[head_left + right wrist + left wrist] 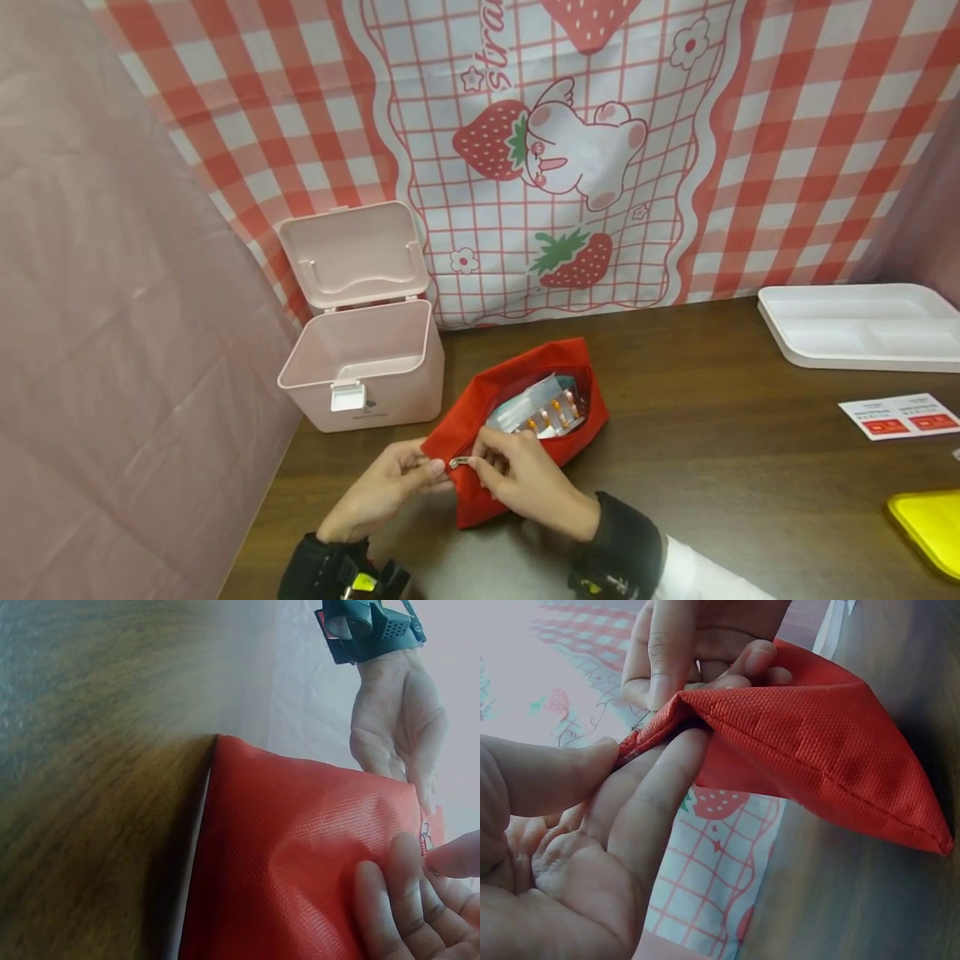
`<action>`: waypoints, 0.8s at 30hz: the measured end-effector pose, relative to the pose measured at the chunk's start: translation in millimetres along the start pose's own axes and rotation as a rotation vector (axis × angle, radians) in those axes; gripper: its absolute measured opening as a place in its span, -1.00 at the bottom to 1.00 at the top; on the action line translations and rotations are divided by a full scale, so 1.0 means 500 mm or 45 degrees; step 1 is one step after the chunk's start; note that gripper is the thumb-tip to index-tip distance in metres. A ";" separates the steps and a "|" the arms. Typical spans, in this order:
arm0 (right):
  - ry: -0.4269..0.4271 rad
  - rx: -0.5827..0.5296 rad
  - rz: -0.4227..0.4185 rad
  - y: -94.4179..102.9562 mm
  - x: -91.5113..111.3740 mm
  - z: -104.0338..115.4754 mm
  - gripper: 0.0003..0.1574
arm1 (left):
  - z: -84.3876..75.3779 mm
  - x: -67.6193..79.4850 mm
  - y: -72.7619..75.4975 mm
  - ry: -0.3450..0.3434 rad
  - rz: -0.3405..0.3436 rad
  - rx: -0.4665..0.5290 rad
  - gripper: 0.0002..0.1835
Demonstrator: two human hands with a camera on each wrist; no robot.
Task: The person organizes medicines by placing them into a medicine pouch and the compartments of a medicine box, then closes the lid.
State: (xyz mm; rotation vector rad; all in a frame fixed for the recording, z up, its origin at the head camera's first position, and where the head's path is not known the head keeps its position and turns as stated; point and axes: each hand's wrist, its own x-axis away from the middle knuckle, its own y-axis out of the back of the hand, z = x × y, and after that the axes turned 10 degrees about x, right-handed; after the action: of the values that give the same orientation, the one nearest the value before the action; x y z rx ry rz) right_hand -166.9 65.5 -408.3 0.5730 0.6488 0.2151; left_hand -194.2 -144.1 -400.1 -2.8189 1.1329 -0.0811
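Two black wrist straps (315,562) sit nearest, at btm edge, one per arm. L hand (382,483) pinches the end of a red pouch (468,417) btwn thumb & fingers; R hand (528,479) pinches the metal zip pull (461,461) there, other fingers on the fabric. Readable writing: "stra", sideways on the checked cloth (427,217) at 12 o'clock, cut off by top edge, w/ 3 strawberries in head view. Print on the pink box (405,392) & red-and-white card (900,417) is too tiny to read. Count: 1 pouch, 1 box, 1 card, 1 white tray (810,361), 1 yellow tray (933,533). From pouch: box at 10 o'clock, lid (352,254) up; white tray btwn 2 & 3; card at 3; yellow approx. 4. Pouch is textured w/ stitched seams, on brown table (675,417), mouth gaping; inside, a blister pack (557,412) of orange-and-white capsules, poss. more than one, hard to tell.
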 end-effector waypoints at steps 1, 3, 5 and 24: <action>0.005 0.006 -0.008 0.001 0.000 0.000 -0.84 | 0.000 0.000 -0.001 -0.002 -0.011 -0.013 -0.56; 0.013 0.003 -0.012 0.004 0.000 0.000 -0.84 | -0.001 0.000 -0.003 -0.013 -0.018 -0.036 -0.57; 0.022 0.020 -0.022 0.007 0.000 0.001 -0.84 | -0.002 0.001 -0.004 -0.028 -0.014 -0.062 -0.58; 0.039 0.130 -0.160 0.069 0.009 -0.017 -0.81 | -0.017 0.016 0.012 -0.010 0.055 -0.209 -0.68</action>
State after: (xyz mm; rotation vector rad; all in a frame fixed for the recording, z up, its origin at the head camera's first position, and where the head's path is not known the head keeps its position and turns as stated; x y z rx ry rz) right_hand -169.2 99.2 -396.5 0.6258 0.7257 0.0731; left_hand -193.3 -154.6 -392.1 -2.9308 1.2532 0.0277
